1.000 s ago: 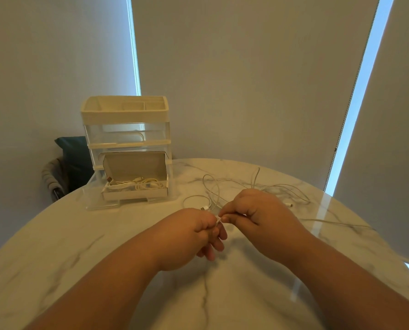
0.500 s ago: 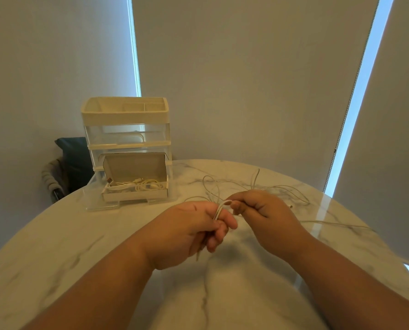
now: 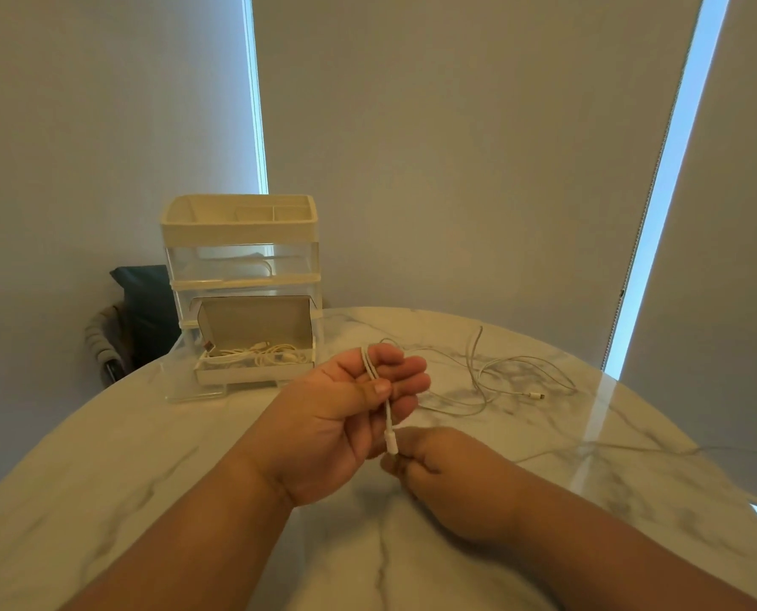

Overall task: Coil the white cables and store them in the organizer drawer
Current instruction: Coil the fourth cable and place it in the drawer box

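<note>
We are holding our left hand (image 3: 345, 425) palm-up above the table, its thumb pressing a doubled-over length of white cable (image 3: 370, 368) against the curled fingers. The fold is poking up past the forefinger. Just below it, we are pinching the cable's plug (image 3: 392, 445) with our right hand (image 3: 447, 474), whose fingers are curled in and whose knuckles are facing up. The two hands are almost touching, with the short straight run of cable stretching between them.

Beyond the hands, to the right, a loose cable (image 3: 491, 381) is sprawling in wide open loops over the marble table (image 3: 103, 456), ending in a small connector (image 3: 535, 395). We cannot tell whether it is joining the piece we are gripping.

Further back on the left, the organizer (image 3: 240, 240) is standing near the table's far edge, a cream tray on top and clear drawers beneath. Its bottom drawer (image 3: 200, 392) is sitting pulled out, carrying an open box (image 3: 257, 324) with coiled cables (image 3: 266, 352) lying inside. A dark chair (image 3: 142, 310) is showing behind the table, and pale blinds (image 3: 456, 147) are covering the windows.
</note>
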Tool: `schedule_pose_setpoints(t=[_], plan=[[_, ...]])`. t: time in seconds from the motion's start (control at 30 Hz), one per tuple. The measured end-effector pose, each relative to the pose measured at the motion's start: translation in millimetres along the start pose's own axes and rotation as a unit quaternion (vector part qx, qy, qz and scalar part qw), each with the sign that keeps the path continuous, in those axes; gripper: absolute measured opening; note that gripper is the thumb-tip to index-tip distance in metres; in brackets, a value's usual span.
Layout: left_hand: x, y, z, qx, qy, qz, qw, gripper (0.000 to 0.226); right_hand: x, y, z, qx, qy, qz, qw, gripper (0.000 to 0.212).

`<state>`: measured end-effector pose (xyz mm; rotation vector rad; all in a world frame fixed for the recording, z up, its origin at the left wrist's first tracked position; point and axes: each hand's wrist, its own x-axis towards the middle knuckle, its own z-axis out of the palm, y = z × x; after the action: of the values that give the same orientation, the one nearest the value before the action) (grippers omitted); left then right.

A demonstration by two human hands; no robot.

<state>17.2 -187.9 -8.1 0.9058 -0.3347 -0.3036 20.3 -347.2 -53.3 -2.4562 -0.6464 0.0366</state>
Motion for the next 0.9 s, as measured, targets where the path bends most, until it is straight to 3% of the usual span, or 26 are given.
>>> schedule_pose_setpoints(t=[0.23,0.4,0.47,0.67,0.8,0.9], plan=[[0,-8,1,0.036,0.033,-0.044,0.998,0.027,-1,-10,6,-0.127,-0.067,-0.034,0.989,0.026],[8,-4,-8,0.021,0.099,-0.026,0.995,0.027,-5,-14,5,-0.131,-0.105,-0.027,0.985,0.047],[11,-3,-12,0.012,0.117,-0.016,0.993,0.027,-6,-15,5,-0.123,-0.086,-0.026,0.988,0.049],[17,2,-26,0.056,0.156,0.037,0.985,0.026,-9,-12,-10,-0.126,0.028,-0.032,0.991,0.022],[17,-2,-28,0.18,0.116,0.048,0.976,0.029,-13,-14,-21,-0.133,0.125,-0.02,0.983,0.022],[13,-6,-24,0.41,0.077,0.057,0.907,0.031,-13,-14,-25,-0.122,0.162,-0.005,0.979,0.021]])
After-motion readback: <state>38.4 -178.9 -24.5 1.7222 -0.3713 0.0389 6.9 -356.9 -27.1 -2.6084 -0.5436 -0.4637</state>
